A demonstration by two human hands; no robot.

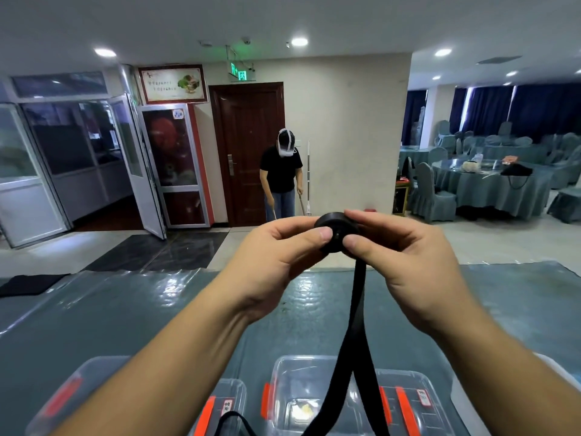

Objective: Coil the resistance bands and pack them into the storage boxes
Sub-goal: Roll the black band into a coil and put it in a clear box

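Observation:
A black resistance band is partly rolled into a tight coil, held up in front of me above the table. My left hand pinches the coil from the left with thumb and fingers. From the right, my right hand grips it, thumb on its face. The loose tail of the band hangs down in two strands over a clear storage box with orange latches. Another black band shows at the bottom edge.
Clear plastic boxes and lids with orange clips sit on the teal plastic-covered table. A black cloth lies at the table's far left. A person stands by a brown door beyond the table.

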